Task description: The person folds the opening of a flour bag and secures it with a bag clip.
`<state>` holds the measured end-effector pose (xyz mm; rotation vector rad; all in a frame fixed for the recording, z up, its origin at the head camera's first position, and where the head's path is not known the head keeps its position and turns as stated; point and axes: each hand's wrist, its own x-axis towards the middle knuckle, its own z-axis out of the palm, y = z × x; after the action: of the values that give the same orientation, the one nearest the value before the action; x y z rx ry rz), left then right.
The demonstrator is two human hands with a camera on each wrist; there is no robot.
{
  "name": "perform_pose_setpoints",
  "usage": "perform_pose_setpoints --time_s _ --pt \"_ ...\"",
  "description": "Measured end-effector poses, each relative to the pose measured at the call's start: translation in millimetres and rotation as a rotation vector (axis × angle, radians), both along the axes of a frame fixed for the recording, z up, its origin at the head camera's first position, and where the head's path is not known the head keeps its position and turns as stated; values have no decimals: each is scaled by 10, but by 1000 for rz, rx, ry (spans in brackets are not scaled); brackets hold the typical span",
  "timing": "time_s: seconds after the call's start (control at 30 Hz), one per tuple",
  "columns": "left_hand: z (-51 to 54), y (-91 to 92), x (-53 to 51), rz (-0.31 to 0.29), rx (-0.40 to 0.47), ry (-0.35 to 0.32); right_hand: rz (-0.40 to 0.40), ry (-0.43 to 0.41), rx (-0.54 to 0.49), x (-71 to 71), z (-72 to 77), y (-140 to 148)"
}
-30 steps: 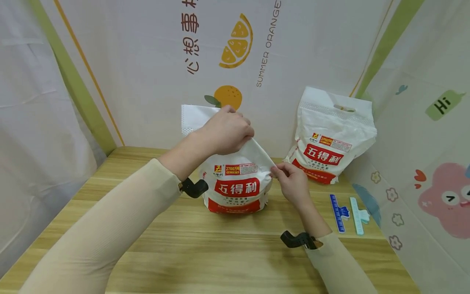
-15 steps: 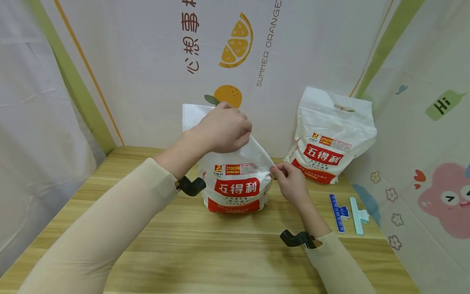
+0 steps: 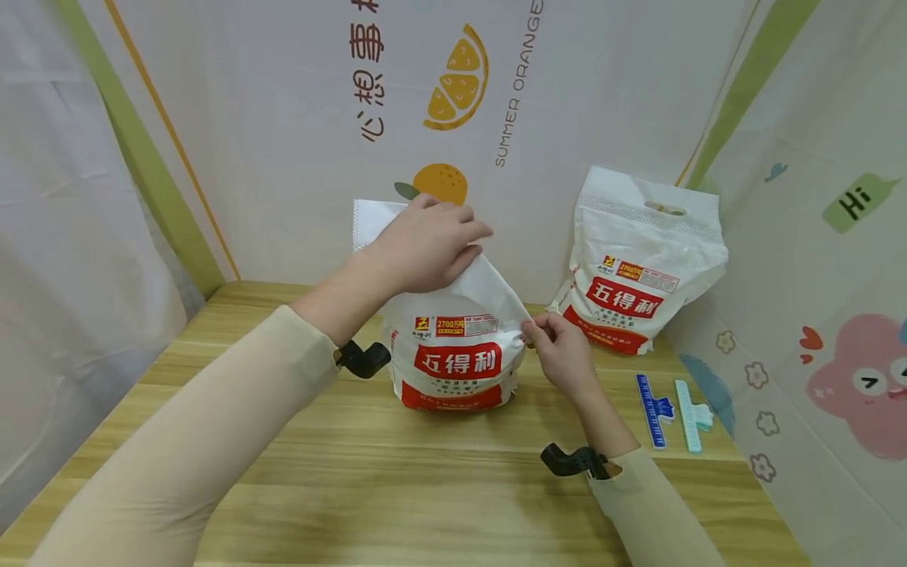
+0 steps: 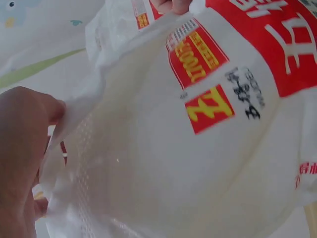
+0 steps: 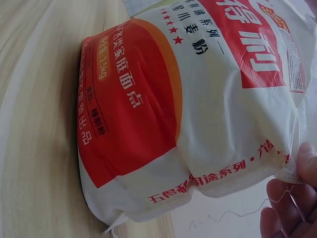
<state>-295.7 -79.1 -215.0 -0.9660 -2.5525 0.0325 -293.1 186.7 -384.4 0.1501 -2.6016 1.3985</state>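
A white flour bag (image 3: 453, 331) with red print stands upright on the table, its top slanting down to the right. My left hand (image 3: 428, 244) is at the bag's top edge. In the left wrist view, the left hand (image 4: 22, 158) has its thumb against that edge, and fingertips show on the other side; part of the grip is hidden. With thumb and fingers, my right hand (image 3: 563, 350) pinches the bag's right corner. The right wrist view has the right hand (image 5: 297, 193) at this corner, where a loose thread (image 5: 237, 214) hangs.
Behind on the right, a second flour bag (image 3: 638, 268) with a handle slot leans by the curtain. A blue bag clip (image 3: 652, 409) and a mint green bag clip (image 3: 689, 417) lie on the wooden table (image 3: 368, 496). Printed curtains (image 3: 283, 142) enclose the table.
My left hand has shifted slightly up and left along the bag's top, and its fingers have straightened a little. The right hand has stayed at the corner.
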Motion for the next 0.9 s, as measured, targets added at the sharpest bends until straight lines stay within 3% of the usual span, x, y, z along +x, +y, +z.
perform_pose_setpoints --time_s 0.17,0.4,0.57,0.67,0.9 --pt "27 -96 -22 84 42 -10 12 -1 -5 1 7 -5" --pt "55 -126 -28 49 62 -44 7 -13 -8 5 13 -10" --pt "82 -162 -38 101 82 -55 10 -21 0 -1 8 -5" --pt "82 -186 -50 116 90 -42 10 -22 -1 -6 5 -2" --pt "74 -200 -58 60 95 61 12 -11 0 -13 9 2"
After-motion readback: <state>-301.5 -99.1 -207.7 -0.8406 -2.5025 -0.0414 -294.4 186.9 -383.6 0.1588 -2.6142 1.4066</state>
